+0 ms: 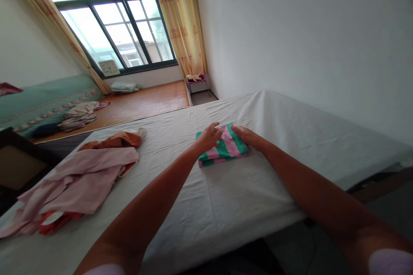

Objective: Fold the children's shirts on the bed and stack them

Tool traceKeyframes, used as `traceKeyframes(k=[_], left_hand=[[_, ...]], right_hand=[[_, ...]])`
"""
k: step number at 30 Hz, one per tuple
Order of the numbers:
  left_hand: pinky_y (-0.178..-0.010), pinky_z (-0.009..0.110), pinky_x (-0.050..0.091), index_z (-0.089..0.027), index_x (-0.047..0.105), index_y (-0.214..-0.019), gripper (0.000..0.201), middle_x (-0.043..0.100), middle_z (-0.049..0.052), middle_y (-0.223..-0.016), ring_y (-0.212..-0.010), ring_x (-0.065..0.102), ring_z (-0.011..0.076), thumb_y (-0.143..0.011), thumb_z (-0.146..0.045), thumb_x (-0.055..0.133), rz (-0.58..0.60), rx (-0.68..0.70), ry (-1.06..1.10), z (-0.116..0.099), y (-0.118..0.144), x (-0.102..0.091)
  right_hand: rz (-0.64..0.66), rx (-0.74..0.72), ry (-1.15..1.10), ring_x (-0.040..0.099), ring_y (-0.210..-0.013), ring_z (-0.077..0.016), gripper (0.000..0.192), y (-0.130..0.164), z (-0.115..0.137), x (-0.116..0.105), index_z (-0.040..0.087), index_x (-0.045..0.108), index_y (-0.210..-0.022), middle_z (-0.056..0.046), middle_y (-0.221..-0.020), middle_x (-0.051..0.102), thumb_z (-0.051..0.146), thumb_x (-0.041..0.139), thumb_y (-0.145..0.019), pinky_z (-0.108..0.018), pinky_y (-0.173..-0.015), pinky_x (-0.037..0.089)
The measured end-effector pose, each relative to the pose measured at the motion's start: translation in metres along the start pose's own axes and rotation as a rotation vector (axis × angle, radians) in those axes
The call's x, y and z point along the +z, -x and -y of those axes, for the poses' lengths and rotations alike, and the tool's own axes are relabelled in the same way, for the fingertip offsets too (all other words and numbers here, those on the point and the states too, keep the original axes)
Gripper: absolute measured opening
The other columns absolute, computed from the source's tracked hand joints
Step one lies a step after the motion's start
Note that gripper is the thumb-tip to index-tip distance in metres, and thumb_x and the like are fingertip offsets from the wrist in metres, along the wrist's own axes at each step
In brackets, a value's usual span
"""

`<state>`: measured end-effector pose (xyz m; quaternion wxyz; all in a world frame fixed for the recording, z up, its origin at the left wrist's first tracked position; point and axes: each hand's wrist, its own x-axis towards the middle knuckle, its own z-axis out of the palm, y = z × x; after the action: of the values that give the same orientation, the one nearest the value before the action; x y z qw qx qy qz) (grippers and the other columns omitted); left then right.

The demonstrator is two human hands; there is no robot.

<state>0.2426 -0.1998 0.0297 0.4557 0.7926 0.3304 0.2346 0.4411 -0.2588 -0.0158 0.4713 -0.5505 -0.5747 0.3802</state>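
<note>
A folded green-and-pink striped garment [229, 145] lies flat on the white-covered table [180, 206]. On its left part rests my left hand [209, 137], fingers apart and slightly bent over the cloth. My right hand [247, 135] is at the garment's far right edge, its fingers stretched along the fabric; the underside of that hand is hidden. Neither hand appears to grip the cloth. To the left, a rumpled pink garment [87, 176] lies with orange clothing [112, 141] behind it and a red piece [58, 222] under its near edge.
A white wall [306, 43] rises along the table's right side. Beyond the far edge, a low wooden platform [145, 101] holds rumpled clothes [80, 116] and a folded pale item [124, 87]. A small pink-topped stool [197, 80] stands in the corner. A dark chair [22, 163] is at left.
</note>
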Motion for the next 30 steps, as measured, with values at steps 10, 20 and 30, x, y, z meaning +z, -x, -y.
traceKeyframes(k=[10, 20, 30], left_hand=[[-0.118, 0.045, 0.020, -0.027, 0.029, -0.150, 0.061, 0.028, 0.005, -0.157, -0.145, 0.020, 0.0250, -0.095, -0.050, 0.039, 0.134, 0.248, -0.778, 0.074, 0.064, -0.034], [-0.117, 0.045, 0.018, -0.037, 0.033, -0.148, 0.053, 0.025, 0.000, -0.158, -0.146, 0.018, 0.0239, -0.097, -0.054, 0.032, 0.084, 0.269, -0.791, 0.081, 0.076, -0.028], [-0.116, 0.046, 0.023, -0.035, 0.038, -0.145, 0.050, 0.032, 0.002, -0.155, -0.144, 0.024, 0.0240, -0.097, -0.047, 0.035, 0.047, 0.314, -0.774, 0.082, 0.085, -0.028]], right_hand=[[-0.159, -0.066, 0.511, 0.064, -0.108, -0.0254, 0.077, -0.009, -0.030, -0.005, 0.017, 0.037, -0.142, -0.015, -0.124, 0.063, 0.026, 0.071, -0.073, -0.038, -0.095, 0.049], [-0.278, 0.038, 0.622, 0.065, -0.105, -0.0270, 0.056, -0.012, -0.022, 0.008, 0.015, 0.054, -0.126, -0.014, -0.116, 0.068, 0.046, 0.065, -0.080, -0.039, -0.091, 0.051], [0.142, 0.421, -0.184, 0.071, -0.088, -0.0278, 0.041, -0.016, 0.021, 0.013, 0.019, 0.069, -0.085, -0.009, -0.087, 0.076, 0.045, 0.085, -0.057, -0.037, -0.075, 0.061]])
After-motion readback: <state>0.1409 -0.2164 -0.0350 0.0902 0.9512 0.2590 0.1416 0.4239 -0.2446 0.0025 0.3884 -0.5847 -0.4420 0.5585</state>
